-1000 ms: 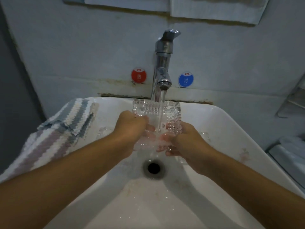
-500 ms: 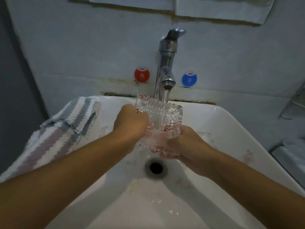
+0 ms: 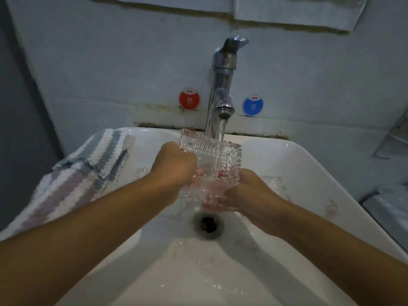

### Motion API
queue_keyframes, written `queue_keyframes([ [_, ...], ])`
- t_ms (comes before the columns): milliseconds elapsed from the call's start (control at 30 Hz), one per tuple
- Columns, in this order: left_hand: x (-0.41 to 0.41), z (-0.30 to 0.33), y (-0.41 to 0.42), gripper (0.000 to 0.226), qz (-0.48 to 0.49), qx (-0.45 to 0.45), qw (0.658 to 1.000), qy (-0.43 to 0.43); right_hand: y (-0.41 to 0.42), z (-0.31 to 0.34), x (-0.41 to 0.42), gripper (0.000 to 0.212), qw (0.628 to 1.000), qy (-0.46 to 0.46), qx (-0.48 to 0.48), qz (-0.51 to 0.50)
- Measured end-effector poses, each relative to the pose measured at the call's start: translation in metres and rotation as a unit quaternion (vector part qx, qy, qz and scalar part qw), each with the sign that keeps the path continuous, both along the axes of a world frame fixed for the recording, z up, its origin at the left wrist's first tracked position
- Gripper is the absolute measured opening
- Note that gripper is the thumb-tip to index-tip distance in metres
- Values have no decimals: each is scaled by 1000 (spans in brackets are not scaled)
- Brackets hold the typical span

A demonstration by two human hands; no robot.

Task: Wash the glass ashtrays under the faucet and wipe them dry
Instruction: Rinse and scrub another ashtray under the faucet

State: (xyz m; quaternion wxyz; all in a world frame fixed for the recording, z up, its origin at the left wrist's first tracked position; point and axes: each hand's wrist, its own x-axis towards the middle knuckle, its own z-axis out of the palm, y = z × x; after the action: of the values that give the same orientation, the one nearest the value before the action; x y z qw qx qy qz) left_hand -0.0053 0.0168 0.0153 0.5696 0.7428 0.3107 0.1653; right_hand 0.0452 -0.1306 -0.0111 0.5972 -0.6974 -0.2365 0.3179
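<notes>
The sink is seen wet, with a striped cloth draped on its left rim. Water is run from the faucet into the ashtray, which is held over the drain — the left hand curled round its left edge, the right hand cupped under its near corner. Rinsing is judged under way; next, the cloth must be reached — with wet glass kept firmly gripped.
</notes>
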Motion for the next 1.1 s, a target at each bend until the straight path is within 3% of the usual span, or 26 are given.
queue_keyframes([
  [133, -1, -2, -4, 26, -8, -18, 1000, 5, -1, 2, 0, 11, 995, -22, -9, -100],
  [200, -2, -1, -6, 27, -17, -16, 1000, 4, -1, 3, 2, 18, 995, -15, -3, -102],
  [333, -1, -1, -1, 30, -17, -11, 1000, -1, -3, 11, -1, 24, 1000, -18, 1, 15],
  [533, 4, -5, 4, 23, -14, -2, 1000, -5, 0, 2, 2, 35, 1000, -3, 9, -7],
  [633, 4, -7, 1, 19, -19, -24, 999, -10, 1, 3, -3, 9, 994, -58, -27, -91],
  [733, 1, -8, -5, 13, -36, -29, 999, -16, 0, 5, -4, 23, 983, -55, -56, -166],
  [833, -3, -10, -11, 15, -62, -38, 997, -16, 0, 0, 3, 22, 964, -84, -108, -229],
  [967, -5, -11, -8, 24, -61, -39, 997, -13, 0, 4, -1, 6, 982, -70, -100, -144],
  [1100, -4, -8, -8, 30, -46, -42, 998, -11, 1, 16, -15, 15, 992, -71, -54, -91],
])
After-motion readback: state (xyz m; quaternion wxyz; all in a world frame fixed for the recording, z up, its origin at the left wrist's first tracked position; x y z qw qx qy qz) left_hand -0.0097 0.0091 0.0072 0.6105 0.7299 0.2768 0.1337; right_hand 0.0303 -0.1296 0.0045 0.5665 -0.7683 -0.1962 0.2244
